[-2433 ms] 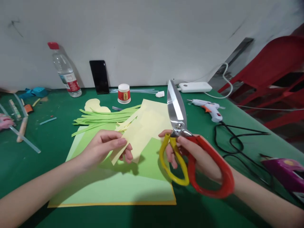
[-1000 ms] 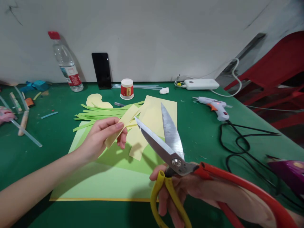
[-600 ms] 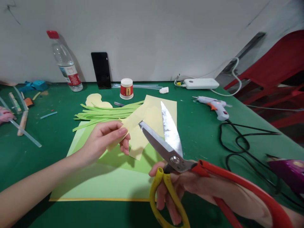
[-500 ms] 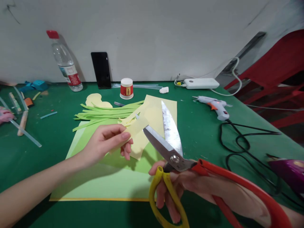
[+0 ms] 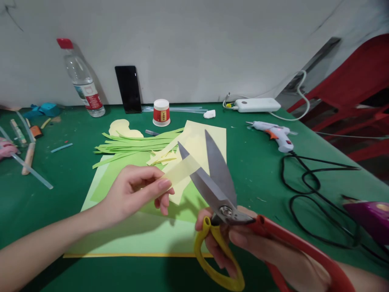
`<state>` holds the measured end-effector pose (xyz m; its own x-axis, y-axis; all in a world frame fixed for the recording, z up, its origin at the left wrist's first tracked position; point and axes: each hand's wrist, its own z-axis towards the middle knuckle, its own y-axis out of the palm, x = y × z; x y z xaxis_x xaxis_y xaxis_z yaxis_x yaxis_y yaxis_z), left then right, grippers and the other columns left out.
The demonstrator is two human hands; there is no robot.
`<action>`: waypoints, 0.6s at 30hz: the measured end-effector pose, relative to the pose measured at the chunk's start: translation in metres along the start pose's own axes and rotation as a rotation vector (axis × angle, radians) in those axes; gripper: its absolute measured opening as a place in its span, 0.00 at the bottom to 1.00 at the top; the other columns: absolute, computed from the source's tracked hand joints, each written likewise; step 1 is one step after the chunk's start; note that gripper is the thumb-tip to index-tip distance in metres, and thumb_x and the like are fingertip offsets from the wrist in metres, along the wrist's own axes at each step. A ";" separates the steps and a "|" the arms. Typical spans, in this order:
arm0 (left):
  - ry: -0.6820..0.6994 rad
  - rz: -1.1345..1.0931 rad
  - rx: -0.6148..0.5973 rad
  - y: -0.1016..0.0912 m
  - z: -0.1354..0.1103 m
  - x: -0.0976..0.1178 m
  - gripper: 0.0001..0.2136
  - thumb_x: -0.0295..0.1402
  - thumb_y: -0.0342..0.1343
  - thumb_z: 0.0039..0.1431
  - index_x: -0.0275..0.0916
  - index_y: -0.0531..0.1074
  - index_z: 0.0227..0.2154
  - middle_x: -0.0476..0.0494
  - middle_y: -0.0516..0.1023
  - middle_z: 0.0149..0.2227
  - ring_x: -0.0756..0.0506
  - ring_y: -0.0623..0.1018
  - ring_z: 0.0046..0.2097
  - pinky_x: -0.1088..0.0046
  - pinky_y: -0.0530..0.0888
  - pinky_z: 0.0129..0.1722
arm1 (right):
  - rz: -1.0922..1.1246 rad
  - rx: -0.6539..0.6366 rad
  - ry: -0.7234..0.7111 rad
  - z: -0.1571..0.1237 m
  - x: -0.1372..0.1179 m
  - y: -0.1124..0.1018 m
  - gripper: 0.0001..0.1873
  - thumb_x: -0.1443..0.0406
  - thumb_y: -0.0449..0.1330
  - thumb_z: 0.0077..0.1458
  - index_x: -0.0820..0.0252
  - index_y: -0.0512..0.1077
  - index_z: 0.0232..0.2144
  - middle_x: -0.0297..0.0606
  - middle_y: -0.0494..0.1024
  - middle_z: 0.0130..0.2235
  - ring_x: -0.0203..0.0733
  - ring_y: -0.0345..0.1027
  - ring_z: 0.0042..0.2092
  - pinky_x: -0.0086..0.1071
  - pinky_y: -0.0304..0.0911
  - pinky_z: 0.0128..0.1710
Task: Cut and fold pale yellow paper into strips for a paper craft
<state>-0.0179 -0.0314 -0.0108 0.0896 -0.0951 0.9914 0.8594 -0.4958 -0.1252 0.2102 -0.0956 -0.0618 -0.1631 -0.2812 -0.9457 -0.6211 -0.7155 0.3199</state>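
Between the thumb and fingers of my left hand [image 5: 142, 188] is a small strip of pale yellow paper [image 5: 179, 172]. My right hand [image 5: 273, 247] grips a pair of scissors [image 5: 212, 190] with one yellow and one red handle. The blades are spread apart, and the strip's far end lies over the left blade. Beneath my hands are a yellow sheet [image 5: 208, 140], a bundle of green paper strips [image 5: 142, 144], short yellow scraps [image 5: 164, 157] and a stack of light green sheets [image 5: 133, 237].
A bottle [image 5: 80, 77], a phone [image 5: 128, 89] and a red-and-white paper cup [image 5: 161, 112] stand along the wall. To the right lie a glue gun [image 5: 273, 133], its black cord [image 5: 304, 194], a white power strip [image 5: 257, 105] and a purple object [image 5: 369, 217]. Cut yellow shapes [image 5: 120, 127] lie behind the green strips.
The yellow strip now extends across the left scissor blade, where before it was short of the blades. My right hand and the scissors have shifted slightly right and turned.
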 end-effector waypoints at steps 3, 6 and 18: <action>-0.007 0.007 0.000 -0.001 0.001 0.001 0.09 0.29 0.52 0.55 0.37 0.72 0.21 0.50 0.74 0.18 0.51 0.76 0.20 0.80 0.70 0.20 | -0.022 0.032 -0.055 0.019 -0.015 -0.007 0.15 0.57 0.47 0.58 0.57 0.65 0.43 0.31 0.62 0.20 0.31 0.55 0.21 0.25 0.51 0.19; -0.025 -0.003 0.002 -0.002 0.001 0.000 0.09 0.29 0.52 0.55 0.37 0.72 0.21 0.50 0.74 0.18 0.51 0.76 0.20 0.81 0.70 0.20 | -0.047 0.061 -0.038 0.018 -0.014 -0.007 0.15 0.58 0.46 0.58 0.60 0.66 0.40 0.30 0.62 0.18 0.30 0.54 0.20 0.24 0.49 0.18; -0.098 -0.163 0.077 -0.007 0.008 -0.015 0.08 0.31 0.54 0.54 0.36 0.72 0.23 0.51 0.74 0.19 0.52 0.75 0.21 0.79 0.70 0.22 | -0.351 0.558 0.044 0.020 -0.038 -0.015 0.19 0.51 0.45 0.55 0.59 0.63 0.26 0.27 0.59 0.14 0.29 0.48 0.13 0.24 0.47 0.12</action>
<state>-0.0211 -0.0192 -0.0245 -0.0083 0.0678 0.9977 0.9019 -0.4303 0.0367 0.2107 -0.0610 -0.0316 0.1458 -0.1258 -0.9813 -0.9377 -0.3339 -0.0965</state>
